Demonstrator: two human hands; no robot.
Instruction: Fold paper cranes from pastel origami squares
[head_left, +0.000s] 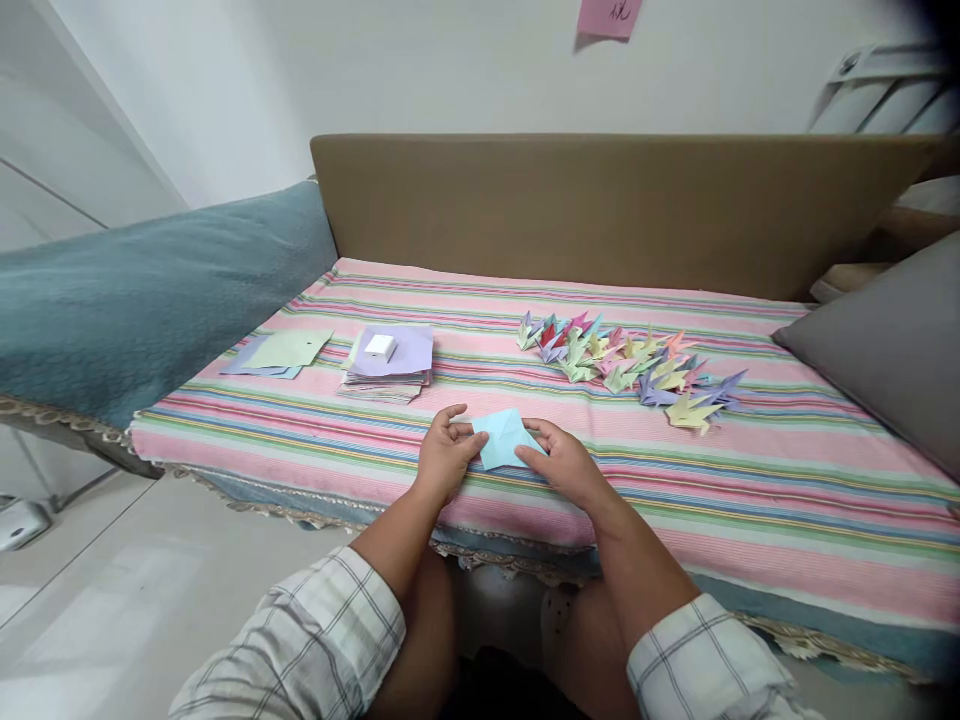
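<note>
At the far left, a blue cover drapes over the sofa's arm, probably to protect it, just as the striped cloth seems spread to make a clean, level surface over the seat. Near that arm lie a few loose sheets, green on top and overlapping so their edges fan out, which would make them easy to pick up singly. Just beside them, a stack of paper sits a little unevenly, with a purple sheet uppermost. A small white box rests on that sheet, perhaps to weigh it down.

In the middle, close to the front edge of the seat, is the light blue paper, held between the two hands within easy reach and view. The left hand has its thumb on the paper's left side and other fingers bent behind; the index finger lifts away, so the pinch looks light. The right hand is nearly closed on the right corner, thumb on the upper face and index finger along the far edge. Held from both sides, the creased paper stays flat and steady.

Further right and farther back, many folded paper birds stand crowded in a slanting band, likely grouped there to keep them out of the hands' way. A gray cushion leans at the far right, apart from the birds.
</note>
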